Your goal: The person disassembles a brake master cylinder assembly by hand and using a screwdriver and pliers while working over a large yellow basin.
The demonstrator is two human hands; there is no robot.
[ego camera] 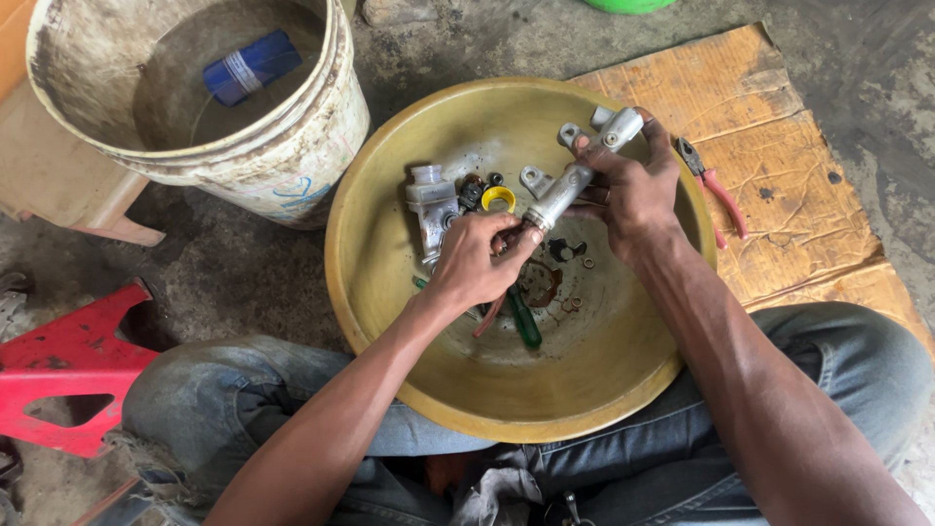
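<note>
Right hand point(633, 190) gripped the metal cylinder point(575, 175) near the yellow basin point(390, 292) rim; left hand point(477, 258) closed on its lower end, above scattered small parts point(570, 263).

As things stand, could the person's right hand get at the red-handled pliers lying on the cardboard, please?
Probably yes, but not at once. The pliers lie in the open on the cardboard, just beside the right hand, with nothing between them. That hand is gripping the grey metal cylinder, though, and would have to let go first.

Both hands, left point(477, 258) and right point(628, 185), curl closed, arms extended.
</note>
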